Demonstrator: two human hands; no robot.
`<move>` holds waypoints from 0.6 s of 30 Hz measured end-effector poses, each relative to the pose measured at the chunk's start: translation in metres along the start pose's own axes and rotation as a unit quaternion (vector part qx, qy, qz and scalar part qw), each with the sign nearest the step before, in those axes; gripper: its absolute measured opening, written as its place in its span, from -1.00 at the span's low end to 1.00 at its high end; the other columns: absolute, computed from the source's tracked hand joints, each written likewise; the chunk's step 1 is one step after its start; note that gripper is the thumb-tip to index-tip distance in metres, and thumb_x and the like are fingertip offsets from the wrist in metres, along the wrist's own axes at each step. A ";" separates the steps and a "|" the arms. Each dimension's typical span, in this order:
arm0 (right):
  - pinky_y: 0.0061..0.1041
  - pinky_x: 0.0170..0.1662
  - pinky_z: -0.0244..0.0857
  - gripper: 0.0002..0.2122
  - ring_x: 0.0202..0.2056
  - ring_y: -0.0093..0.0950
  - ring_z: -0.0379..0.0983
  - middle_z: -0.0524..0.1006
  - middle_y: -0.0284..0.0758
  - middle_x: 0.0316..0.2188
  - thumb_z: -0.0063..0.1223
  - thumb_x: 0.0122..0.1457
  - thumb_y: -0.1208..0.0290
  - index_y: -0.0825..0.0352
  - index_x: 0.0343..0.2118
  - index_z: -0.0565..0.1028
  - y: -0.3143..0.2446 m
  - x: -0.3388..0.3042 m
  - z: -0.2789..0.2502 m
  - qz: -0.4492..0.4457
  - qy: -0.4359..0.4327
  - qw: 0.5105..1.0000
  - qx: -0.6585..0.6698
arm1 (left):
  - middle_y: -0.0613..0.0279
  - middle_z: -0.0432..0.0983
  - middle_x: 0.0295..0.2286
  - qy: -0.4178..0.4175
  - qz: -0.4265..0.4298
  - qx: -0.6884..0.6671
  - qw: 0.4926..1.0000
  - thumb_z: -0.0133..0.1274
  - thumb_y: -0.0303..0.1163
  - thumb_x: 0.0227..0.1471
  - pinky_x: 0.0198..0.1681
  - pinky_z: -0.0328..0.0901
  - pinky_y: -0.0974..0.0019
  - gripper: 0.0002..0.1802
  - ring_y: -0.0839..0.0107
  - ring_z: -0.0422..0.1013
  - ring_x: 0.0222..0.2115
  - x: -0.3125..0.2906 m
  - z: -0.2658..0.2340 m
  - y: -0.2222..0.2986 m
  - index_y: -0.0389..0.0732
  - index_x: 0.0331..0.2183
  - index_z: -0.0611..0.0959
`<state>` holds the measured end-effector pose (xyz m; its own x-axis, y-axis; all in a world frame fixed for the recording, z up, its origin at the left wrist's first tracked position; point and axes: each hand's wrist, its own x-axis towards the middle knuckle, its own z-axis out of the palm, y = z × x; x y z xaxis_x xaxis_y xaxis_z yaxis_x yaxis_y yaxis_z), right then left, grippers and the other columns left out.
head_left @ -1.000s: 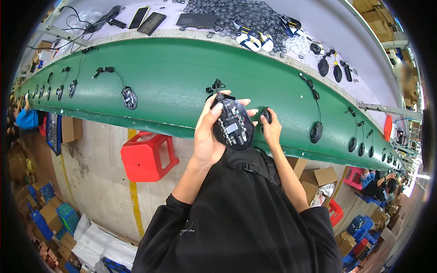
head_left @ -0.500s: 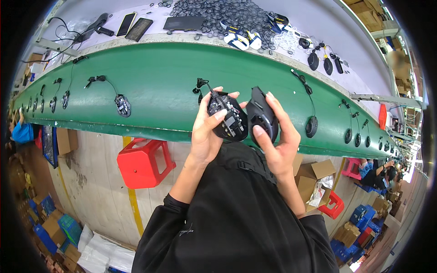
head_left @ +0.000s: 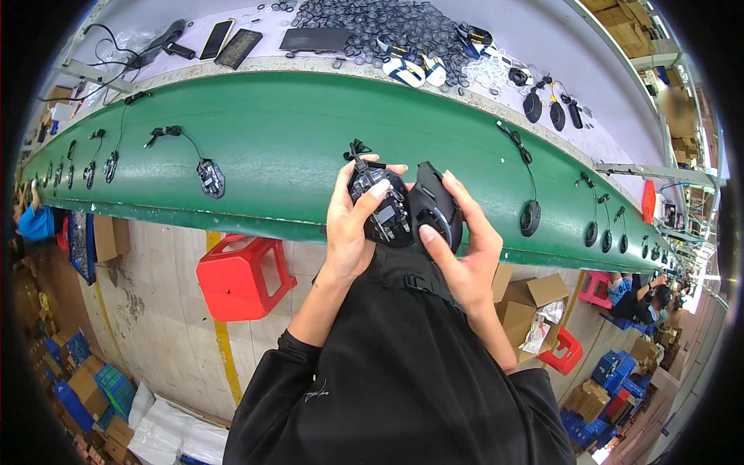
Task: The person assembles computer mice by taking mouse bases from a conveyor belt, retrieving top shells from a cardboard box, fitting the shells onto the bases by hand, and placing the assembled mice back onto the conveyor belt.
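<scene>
My left hand (head_left: 348,225) grips an uncovered computer mouse base (head_left: 390,213), its circuit board and small parts facing up. Its bundled black cable (head_left: 357,149) sticks out at the far end. In my right hand (head_left: 472,246) is a black mouse top shell (head_left: 434,203), tilted on its side, thumb on the near side and fingers along the right. Base and shell are side by side; whether their edges touch I cannot tell. Both are held above the near edge of the green conveyor belt (head_left: 294,139).
Another open mouse base (head_left: 210,178) lies on the belt to the left, a covered mouse (head_left: 531,218) to the right, with several more both ways. Beyond is a shelf with a heap of dark rings (head_left: 372,31). A red stool (head_left: 240,283) and cardboard box (head_left: 527,314) stand below.
My right hand has brought the top shell left and slightly down, nearer the base, and turned it a little. The base has shifted slightly, with its cable end lower.
</scene>
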<state>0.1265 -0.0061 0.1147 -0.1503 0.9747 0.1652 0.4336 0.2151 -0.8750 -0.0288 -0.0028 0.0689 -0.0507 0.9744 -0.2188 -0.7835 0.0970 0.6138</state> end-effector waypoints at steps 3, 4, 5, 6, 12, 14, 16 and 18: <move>-0.31 0.07 0.25 -0.48 0.00 -0.11 0.42 0.40 0.04 0.04 0.28 -0.09 0.44 0.41 0.01 0.44 -0.012 0.003 0.006 -0.088 -0.006 0.994 -0.063 | 0.00 0.43 -0.09 -0.020 -0.003 -0.035 0.999 -0.19 -0.29 0.24 -0.02 0.36 0.24 -0.59 0.31 0.43 -0.11 -0.001 -0.002 -0.001 -0.25 0.06 0.27; -0.30 0.02 0.28 -0.47 -0.05 -0.08 0.42 0.40 0.05 0.04 0.29 -0.11 0.43 0.40 0.01 0.45 -0.011 0.004 0.010 -0.120 -0.006 0.989 -0.087 | 0.02 0.41 -0.07 -0.023 0.002 -0.028 0.999 -0.28 -0.22 0.26 0.03 0.31 0.23 -0.55 0.32 0.40 -0.08 -0.001 -0.003 -0.003 -0.25 0.09 0.26; -0.28 0.03 0.26 -0.46 -0.03 -0.09 0.40 0.38 0.03 0.06 0.28 -0.11 0.42 0.38 0.02 0.44 -0.010 0.005 0.012 -0.135 -0.014 0.985 -0.106 | 0.05 0.40 -0.06 -0.027 0.007 -0.022 0.999 -0.37 -0.15 0.28 0.08 0.26 0.22 -0.50 0.33 0.37 -0.05 -0.002 -0.002 -0.005 -0.25 0.11 0.24; -0.28 0.03 0.25 -0.46 -0.01 -0.09 0.39 0.37 0.02 0.07 0.28 -0.11 0.42 0.36 0.03 0.44 -0.010 0.006 0.015 -0.142 -0.023 0.982 -0.119 | 0.04 0.35 0.01 -0.041 -0.002 -0.012 0.999 -0.46 -0.11 0.28 0.14 0.19 0.21 -0.45 0.30 0.33 0.00 -0.003 0.000 -0.003 -0.26 0.14 0.23; -0.25 0.05 0.26 -0.46 0.01 -0.08 0.38 0.36 0.02 0.09 0.28 -0.11 0.43 0.37 0.03 0.45 -0.005 0.006 0.024 -0.152 -0.035 0.977 -0.147 | -0.04 0.21 0.13 -0.060 0.003 -0.046 0.997 -0.43 -0.15 0.27 0.21 0.09 0.20 -0.43 0.25 0.20 0.12 -0.006 0.007 -0.004 -0.32 0.17 0.18; -0.24 0.05 0.26 -0.45 0.01 -0.06 0.37 0.35 0.03 0.09 0.28 -0.12 0.43 0.37 0.03 0.44 -0.006 0.006 0.025 -0.164 -0.042 0.972 -0.165 | -0.04 0.19 0.15 -0.056 0.015 -0.032 0.998 -0.39 -0.18 0.26 0.22 0.06 0.21 -0.42 0.25 0.18 0.14 -0.008 0.008 -0.004 -0.36 0.18 0.16; -0.23 0.06 0.25 -0.44 0.02 -0.03 0.36 0.34 0.05 0.09 0.29 -0.14 0.44 0.38 0.03 0.44 -0.006 0.003 0.027 -0.193 -0.048 0.960 -0.199 | -0.04 0.19 0.15 -0.054 0.039 -0.003 0.998 -0.38 -0.19 0.26 0.22 0.06 0.22 -0.42 0.25 0.18 0.14 -0.011 0.009 -0.006 -0.36 0.18 0.16; -0.23 0.06 0.25 -0.44 0.02 -0.03 0.36 0.34 0.06 0.10 0.29 -0.14 0.45 0.38 0.02 0.45 -0.001 0.004 0.027 -0.194 -0.049 0.963 -0.179 | -0.03 0.20 0.14 -0.056 0.067 0.024 0.996 -0.31 -0.23 0.25 0.22 0.05 0.24 -0.44 0.25 0.17 0.15 -0.013 0.008 -0.008 -0.38 0.17 0.18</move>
<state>0.1014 -0.0044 0.1039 -0.4383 0.8104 0.3887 0.6034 0.5858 -0.5410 -0.0163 -0.0149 0.0730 -0.0815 0.9955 -0.0480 -0.7433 -0.0286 0.6684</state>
